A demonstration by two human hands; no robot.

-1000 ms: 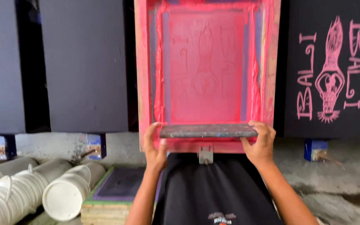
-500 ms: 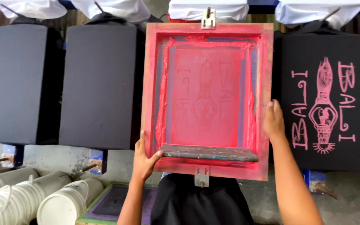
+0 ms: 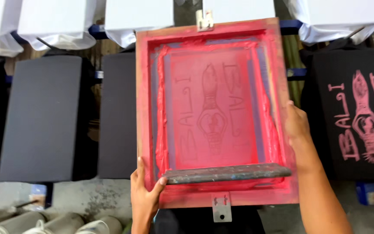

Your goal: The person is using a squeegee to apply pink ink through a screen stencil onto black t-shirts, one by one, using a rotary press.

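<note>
A wooden screen-printing frame [image 3: 215, 34], smeared with pink-red ink, fills the middle of the view, tilted slightly. A dark squeegee [image 3: 226, 173] lies across its lower part. My left hand [image 3: 146, 199] grips the frame's lower left corner, thumb against the squeegee's end. My right hand [image 3: 297, 125] holds the frame's right edge at mid height. The mesh shows a figure and letter stencil. The frame hovers over a black garment board [image 3: 117, 117], partly hiding it.
A printed black shirt [image 3: 360, 117] with a pink design lies to the right. Unprinted dark boards [image 3: 40, 121] sit to the left. White shirts [image 3: 57, 21] line the far row. Pale cylindrical containers [image 3: 66, 225] lie at lower left on the concrete.
The frame has shifted left, away from the printed shirt and over the adjacent black board. My right hand moved from the lower edge up to the right side; the view came closer.
</note>
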